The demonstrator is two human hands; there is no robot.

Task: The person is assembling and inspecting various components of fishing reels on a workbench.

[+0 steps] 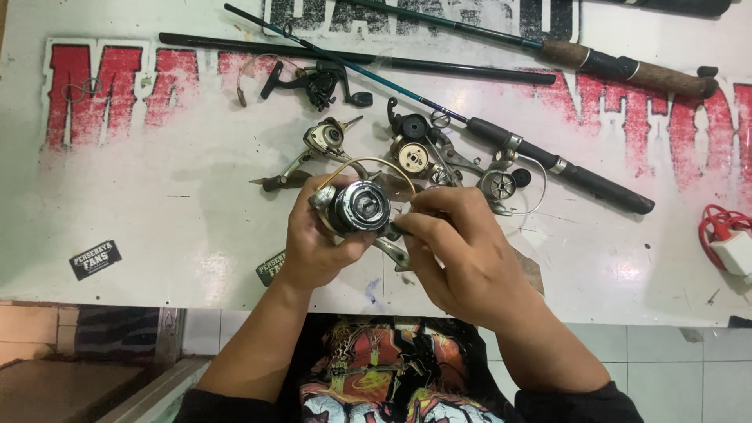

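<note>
Both hands up over the desk (157, 235): left hand (313, 243) cups a round, shiny metal spinning reel (362, 207), right hand (458, 251) pinching its side; scuffed white painted top, tiled floor below

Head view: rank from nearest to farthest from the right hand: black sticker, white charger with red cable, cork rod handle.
From the right hand:
1. Cork rod handle, up and to the right, at the table's far side.
2. White charger with red cable, far right edge, level with the hand.
3. Black sticker, far left, near the front edge.
Items 1 and 2 are fairly close.
</note>
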